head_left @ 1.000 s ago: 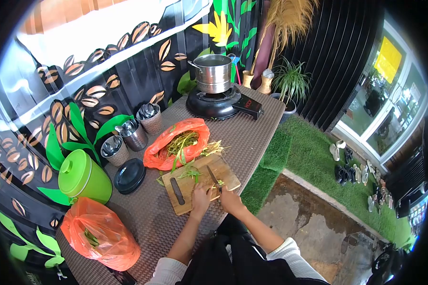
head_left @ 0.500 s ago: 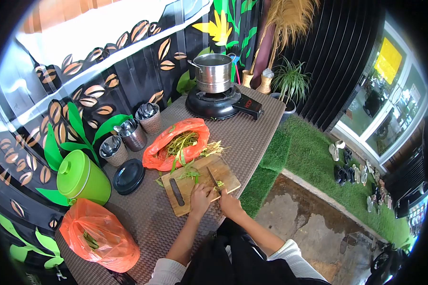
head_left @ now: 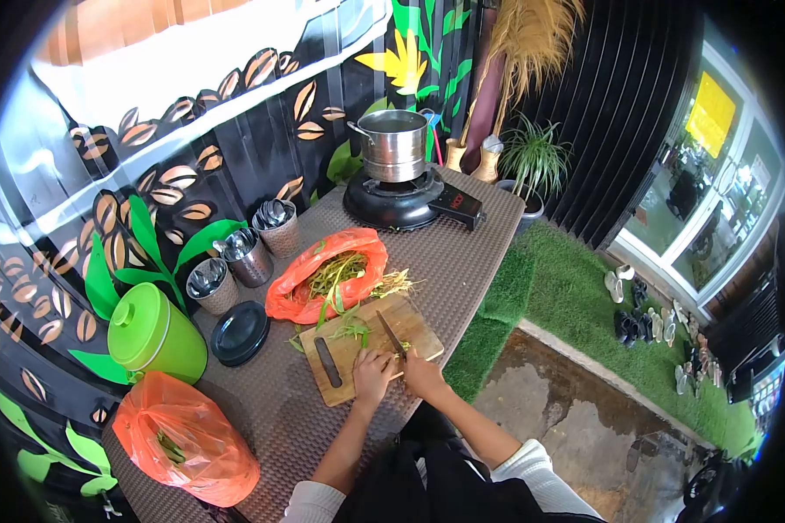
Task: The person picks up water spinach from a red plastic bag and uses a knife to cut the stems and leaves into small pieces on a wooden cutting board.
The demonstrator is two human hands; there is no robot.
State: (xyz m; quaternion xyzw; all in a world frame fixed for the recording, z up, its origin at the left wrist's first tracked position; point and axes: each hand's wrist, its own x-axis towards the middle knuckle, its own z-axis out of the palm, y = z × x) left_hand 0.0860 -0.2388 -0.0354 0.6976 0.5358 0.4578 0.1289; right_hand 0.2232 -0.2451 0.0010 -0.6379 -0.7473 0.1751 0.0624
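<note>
My right hand [head_left: 422,376] grips a knife [head_left: 391,329], its blade pointing away from me over the wooden cutting board [head_left: 340,392]. Close to its left, my left hand [head_left: 372,373] has its fingers curled and pressed down on green stems [head_left: 351,332] lying on the board. The part under those fingers is hidden. Small chopped green bits show beside the blade, partly covered by my right hand. Just beyond the board, an open orange plastic bag [head_left: 281,299] holds more long green stems [head_left: 340,272]. Pale root ends [head_left: 397,284] stick out at its right side.
A steel pot [head_left: 394,146] stands on a black portable stove [head_left: 392,209] at the table's far end. Cutlery cups [head_left: 249,259], black plates [head_left: 240,334], a green lidded bucket [head_left: 153,336] and a tied orange bag [head_left: 187,440] line the left side. The table edge [head_left: 480,292] runs along the right.
The whole view has shifted slightly, so the table sits lower in the picture. My right hand with the knife has moved a little forward over the board, covering more of the chopped bits.
</note>
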